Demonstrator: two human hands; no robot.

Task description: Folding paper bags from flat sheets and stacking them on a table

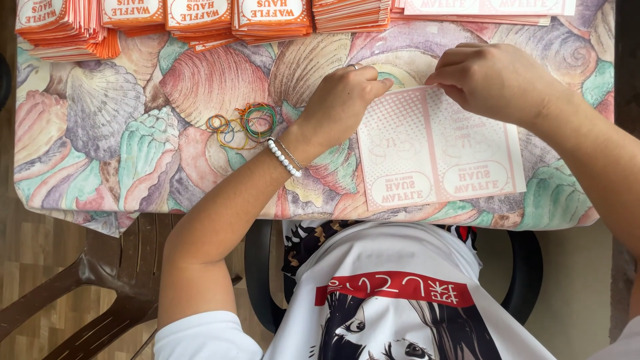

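Item: flat paper sheet, near table edge. I judge it light, limp, tearable. My left hand and right hand pinch its far edge; corners grip best.

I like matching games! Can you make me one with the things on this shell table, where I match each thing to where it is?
Things:
1. rubber bands
2. orange paper stacks
3. flat pink-and-white sheet
4. white bead bracelet

Places:
A. along the far edge of the table
B. on the left wrist
C. in a loose pile beside the left hand
D. under both hands, the right hand on its top edge

Pairs: 1-C, 2-A, 3-D, 4-B
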